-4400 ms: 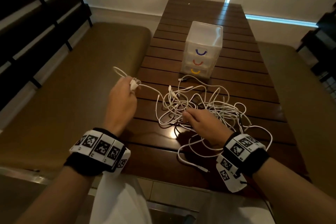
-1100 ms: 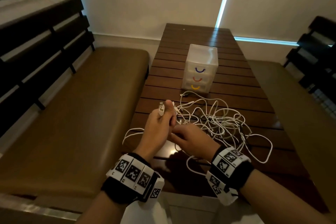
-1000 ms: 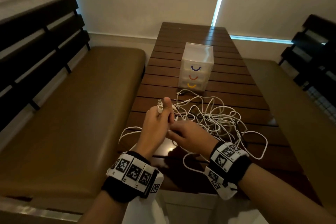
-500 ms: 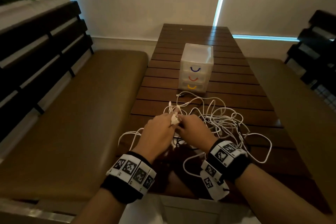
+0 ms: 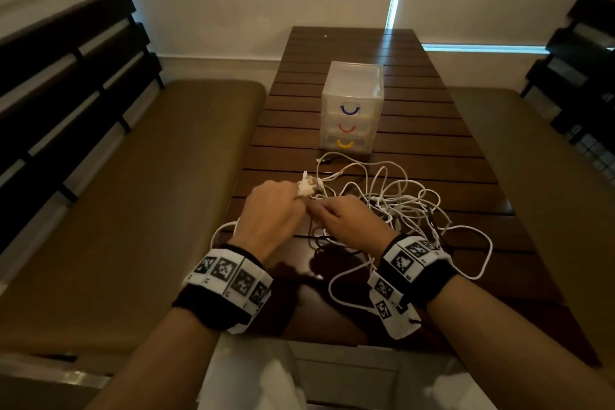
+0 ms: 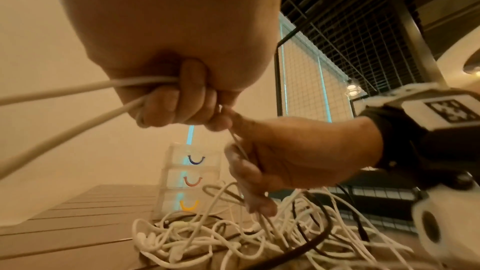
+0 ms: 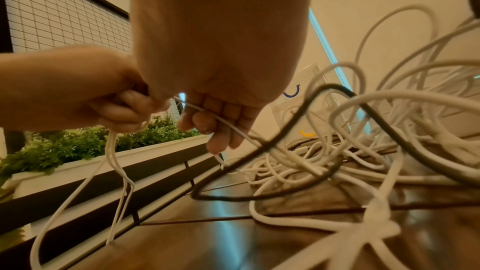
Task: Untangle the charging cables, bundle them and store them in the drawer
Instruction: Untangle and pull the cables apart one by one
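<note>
Both hands have met above the tabletop [image 5: 432, 176]: my left hand [image 5: 271, 210] grips a folded white cable [image 6: 78, 87], my right hand [image 5: 349, 221] pinches its strand beside the tangle [image 5: 409, 206]; drawer unit [image 5: 351, 106] at 12 o'clock, no readable writing.

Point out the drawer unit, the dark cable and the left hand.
drawer unit [image 5: 352, 103]: head view, front face beside the blue handle.
dark cable [image 7: 335, 87]: right wrist view, top of its raised loop.
left hand [image 5: 271, 210]: head view, back of the hand.

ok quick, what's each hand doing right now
Left hand: closed, gripping loops of white cable.
Right hand: closed, pinching a thin white cable strand.
</note>
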A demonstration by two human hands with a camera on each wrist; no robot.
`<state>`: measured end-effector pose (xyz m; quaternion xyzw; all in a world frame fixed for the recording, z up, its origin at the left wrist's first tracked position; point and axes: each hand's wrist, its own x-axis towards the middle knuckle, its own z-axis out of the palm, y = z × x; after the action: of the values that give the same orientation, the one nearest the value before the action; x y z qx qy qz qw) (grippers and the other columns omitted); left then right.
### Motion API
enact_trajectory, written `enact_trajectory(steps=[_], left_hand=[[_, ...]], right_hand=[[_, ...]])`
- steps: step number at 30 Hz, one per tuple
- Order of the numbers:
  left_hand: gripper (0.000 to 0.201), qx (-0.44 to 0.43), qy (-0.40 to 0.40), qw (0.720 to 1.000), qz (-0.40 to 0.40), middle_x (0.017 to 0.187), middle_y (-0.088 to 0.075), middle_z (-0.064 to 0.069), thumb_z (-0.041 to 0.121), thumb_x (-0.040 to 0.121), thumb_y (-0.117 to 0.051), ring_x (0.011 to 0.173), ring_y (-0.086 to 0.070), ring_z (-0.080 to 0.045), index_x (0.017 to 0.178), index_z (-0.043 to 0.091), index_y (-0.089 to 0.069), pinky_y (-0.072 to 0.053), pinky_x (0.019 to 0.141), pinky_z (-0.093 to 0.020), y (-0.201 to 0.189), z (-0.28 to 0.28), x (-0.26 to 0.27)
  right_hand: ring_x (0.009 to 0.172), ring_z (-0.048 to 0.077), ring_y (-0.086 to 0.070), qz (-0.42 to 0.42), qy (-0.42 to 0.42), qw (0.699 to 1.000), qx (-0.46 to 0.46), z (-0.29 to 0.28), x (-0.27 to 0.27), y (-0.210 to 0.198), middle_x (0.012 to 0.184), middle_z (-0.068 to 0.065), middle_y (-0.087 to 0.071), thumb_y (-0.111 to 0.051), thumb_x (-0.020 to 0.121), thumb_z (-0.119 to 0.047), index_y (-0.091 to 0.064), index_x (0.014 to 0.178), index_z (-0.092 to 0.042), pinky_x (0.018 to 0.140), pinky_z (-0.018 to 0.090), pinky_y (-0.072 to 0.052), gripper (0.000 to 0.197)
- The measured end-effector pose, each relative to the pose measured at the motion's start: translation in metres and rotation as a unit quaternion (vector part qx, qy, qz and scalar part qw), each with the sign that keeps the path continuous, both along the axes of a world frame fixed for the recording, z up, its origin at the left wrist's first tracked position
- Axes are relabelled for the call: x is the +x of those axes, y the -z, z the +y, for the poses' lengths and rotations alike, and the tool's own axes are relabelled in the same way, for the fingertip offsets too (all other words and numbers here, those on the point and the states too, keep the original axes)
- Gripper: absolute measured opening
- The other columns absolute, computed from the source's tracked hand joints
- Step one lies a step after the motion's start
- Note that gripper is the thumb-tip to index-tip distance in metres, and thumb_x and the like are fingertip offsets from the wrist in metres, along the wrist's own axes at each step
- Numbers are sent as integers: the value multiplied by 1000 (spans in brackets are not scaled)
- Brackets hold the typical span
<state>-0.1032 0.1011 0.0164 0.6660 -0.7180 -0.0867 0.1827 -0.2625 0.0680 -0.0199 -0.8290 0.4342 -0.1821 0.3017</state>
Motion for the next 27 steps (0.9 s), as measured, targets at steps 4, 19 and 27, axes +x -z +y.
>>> enact_trajectory(steps=[4, 19, 27], left_hand=[[59, -87, -95, 958, 257, 57, -52, 0, 49, 103, -30, 52, -46, -17, 60, 16, -54, -34, 50, -29, -29, 2, 25], [31, 24, 72, 996, 50, 115, -62, -3, 12, 99, -41, 104, -58, -23, 123, 16, -60, -45, 87, -37, 5, 5, -3], [21, -82, -9, 992, 91, 100, -68, -3, 7, 96, -48, 90, -62, -22, 103, 13, -67, -47, 79, -38, -10, 4, 15]], right_hand=[[63, 7, -57, 16, 20, 999, 29, -7, -10, 2, 69, -5, -62, -36, 102, -49, -60, 73, -30, 62, 24, -43, 42], [68, 27, -60, 42, 33, 982, -181, 2, -2, -7, 76, 9, -67, -43, 100, -31, -64, 94, -9, 60, 29, -26, 32], [68, 17, -54, 89, 26, 992, -85, 3, -12, 3, 76, 0, -61, -44, 104, -35, -59, 95, -13, 62, 32, -36, 28]])
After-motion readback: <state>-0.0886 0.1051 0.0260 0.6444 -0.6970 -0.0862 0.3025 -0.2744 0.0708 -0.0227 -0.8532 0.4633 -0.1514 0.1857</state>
